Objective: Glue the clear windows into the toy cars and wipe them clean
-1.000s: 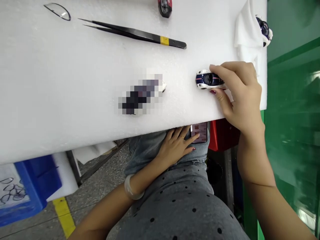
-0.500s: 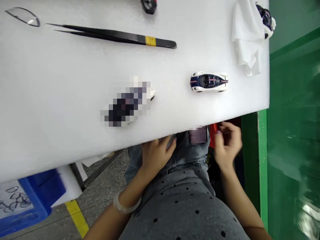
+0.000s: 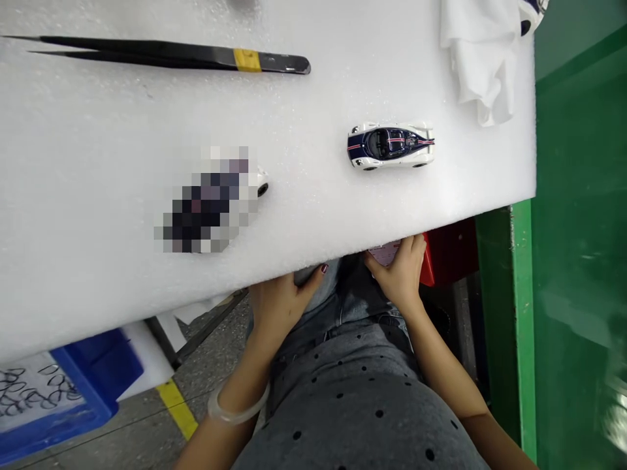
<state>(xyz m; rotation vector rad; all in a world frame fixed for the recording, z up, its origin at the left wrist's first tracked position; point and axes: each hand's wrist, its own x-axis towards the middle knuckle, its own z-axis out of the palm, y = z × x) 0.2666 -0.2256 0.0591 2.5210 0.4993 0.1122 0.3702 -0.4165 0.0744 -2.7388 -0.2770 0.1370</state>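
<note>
My left hand (image 3: pixel 277 307) lies over my thigh at the front edge of the white foam sheet. Its thumb is stretched away from the palm; the other fingers are hidden under the edge. My right hand (image 3: pixel 404 274) is closed around a phone (image 3: pixel 385 253) with a pinkish screen, partly beneath the sheet. On the foam above my hands sits a white and dark-blue toy car (image 3: pixel 392 145) with red stripes. Farther left is a second white and dark toy car (image 3: pixel 210 205), mostly blurred out by pixelation.
Black tweezers (image 3: pixel 171 55) with a yellow band lie across the foam sheet (image 3: pixel 304 196). A white cloth (image 3: pixel 482 65) partly covers another toy car (image 3: pixel 531 19). Below left stands a blue bin (image 3: pixel 100 372) with thin dark-rimmed parts. A red box (image 3: pixel 448 251) stands right of my right hand.
My right hand has moved left and taken hold of the phone on my lap. My left hand stays by the edge, its thumb spread. The view has shifted slightly.
</note>
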